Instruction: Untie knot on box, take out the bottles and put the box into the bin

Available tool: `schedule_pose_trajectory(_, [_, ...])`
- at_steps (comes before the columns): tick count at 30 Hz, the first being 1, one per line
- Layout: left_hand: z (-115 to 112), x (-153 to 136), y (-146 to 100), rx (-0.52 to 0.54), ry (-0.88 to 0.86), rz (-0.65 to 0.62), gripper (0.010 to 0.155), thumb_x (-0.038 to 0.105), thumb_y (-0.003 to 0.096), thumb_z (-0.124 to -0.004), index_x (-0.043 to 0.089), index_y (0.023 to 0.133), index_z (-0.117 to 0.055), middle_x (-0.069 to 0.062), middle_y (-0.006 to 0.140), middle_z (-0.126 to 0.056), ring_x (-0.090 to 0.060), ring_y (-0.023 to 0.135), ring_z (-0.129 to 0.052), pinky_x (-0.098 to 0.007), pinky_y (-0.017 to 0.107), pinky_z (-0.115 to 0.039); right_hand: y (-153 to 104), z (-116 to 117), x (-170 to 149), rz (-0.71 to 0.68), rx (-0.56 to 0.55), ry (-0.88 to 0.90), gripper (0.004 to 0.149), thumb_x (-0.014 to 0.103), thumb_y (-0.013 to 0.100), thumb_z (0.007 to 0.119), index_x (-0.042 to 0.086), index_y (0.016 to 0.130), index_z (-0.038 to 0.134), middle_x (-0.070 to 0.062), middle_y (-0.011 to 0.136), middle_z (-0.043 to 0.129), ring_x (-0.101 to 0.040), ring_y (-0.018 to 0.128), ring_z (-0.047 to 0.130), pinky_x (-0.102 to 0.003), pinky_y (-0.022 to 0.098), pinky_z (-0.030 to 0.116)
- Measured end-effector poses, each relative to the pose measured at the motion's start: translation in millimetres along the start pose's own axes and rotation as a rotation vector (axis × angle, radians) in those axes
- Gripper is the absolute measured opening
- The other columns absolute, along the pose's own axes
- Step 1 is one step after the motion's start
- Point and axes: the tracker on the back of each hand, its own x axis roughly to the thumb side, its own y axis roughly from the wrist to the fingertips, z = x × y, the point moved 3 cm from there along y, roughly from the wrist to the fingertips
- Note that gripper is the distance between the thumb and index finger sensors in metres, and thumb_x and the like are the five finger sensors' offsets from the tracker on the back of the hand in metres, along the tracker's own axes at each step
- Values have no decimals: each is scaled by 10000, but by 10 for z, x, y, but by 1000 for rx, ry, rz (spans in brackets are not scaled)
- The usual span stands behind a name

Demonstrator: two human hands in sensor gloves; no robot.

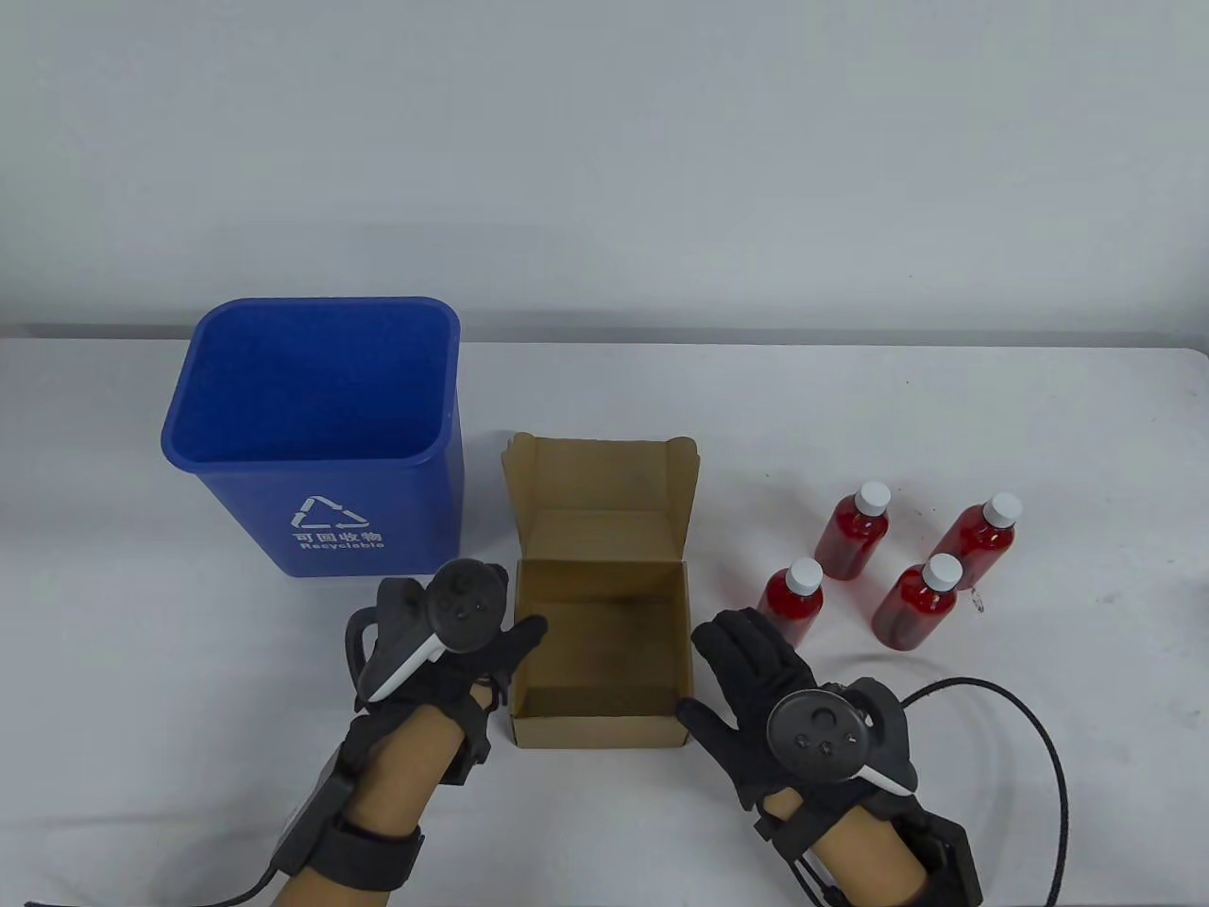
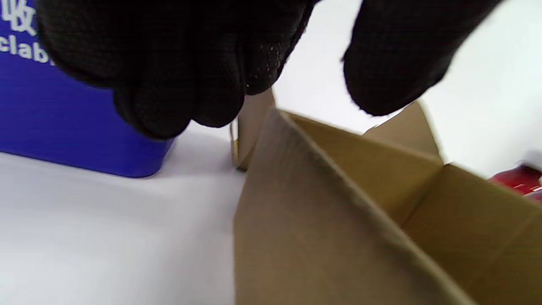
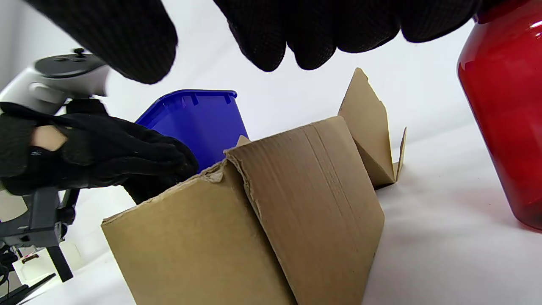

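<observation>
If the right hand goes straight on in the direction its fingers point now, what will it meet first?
Probably the nearest red bottle. The right hand lies beside the open box, fingers aimed up and slightly left, ending just below that bottle. Depth is unclear, so it might pass between the two.

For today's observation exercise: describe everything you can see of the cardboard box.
The cardboard box is plain brown corrugated card, open and empty, its lid flap standing up at the back with side tabs spread. It sits upright on the white table, between the blue bin and the red bottles. The left hand touches its left wall; the right hand lies beside its right wall.
</observation>
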Motion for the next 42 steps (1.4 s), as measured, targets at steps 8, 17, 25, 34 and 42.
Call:
schedule_pose_trajectory(8, [-131, -22, 367, -220, -27, 190, 799, 601, 453, -819, 22, 995, -715, -216, 801, -885, -317, 345, -1030, -456, 294, -867, -11, -40, -15, -1, 6, 38, 700, 492, 520, 692, 19, 1022, 576, -247, 1054, 509, -582, 935, 531, -689, 613, 530])
schedule_pose_trajectory(17, [-559, -99, 523, -586, 34, 332, 589, 616, 509, -698, 145, 783, -923, -88, 548, -1011, -213, 156, -1032, -386, 171, -901, -6, -37, -56, 9, 32, 57, 688, 491, 520, 691, 19, 1012, 603, -244, 1044, 540, -581, 926, 557, -687, 607, 545])
schedule_pose_trajectory(25, [-509, -119, 468, -501, -31, 284, 592, 504, 528, -601, 75, 808, -898, -120, 546, -1005, -136, 38, -962, -311, 41, -868, -36, -72, -37, 0, 25, 53, 687, 490, 521, 689, 19, 1013, 600, -247, 1047, 531, -584, 921, 565, -688, 603, 552])
schedule_pose_trajectory(34, [180, 95, 185, -5, -9, 133, 614, 457, 521, -653, 62, 976, -770, -175, 780, -949, -173, 71, -1028, -320, 37, -923, -39, -75, -77, 30, 9, 43, 695, 488, 522, 685, 17, 1021, 573, -266, 1053, 479, -573, 907, 596, -680, 596, 568])
schedule_pose_trajectory(42, [664, 290, -215, 230, 120, 80, 606, 445, 524, -660, 93, 1009, -748, -177, 836, -929, -279, 260, -1114, -405, 192, -992, -36, -26, -106, 50, 28, 21, 701, 488, 522, 683, 14, 1024, 561, -268, 1054, 470, -575, 911, 582, -684, 597, 560])
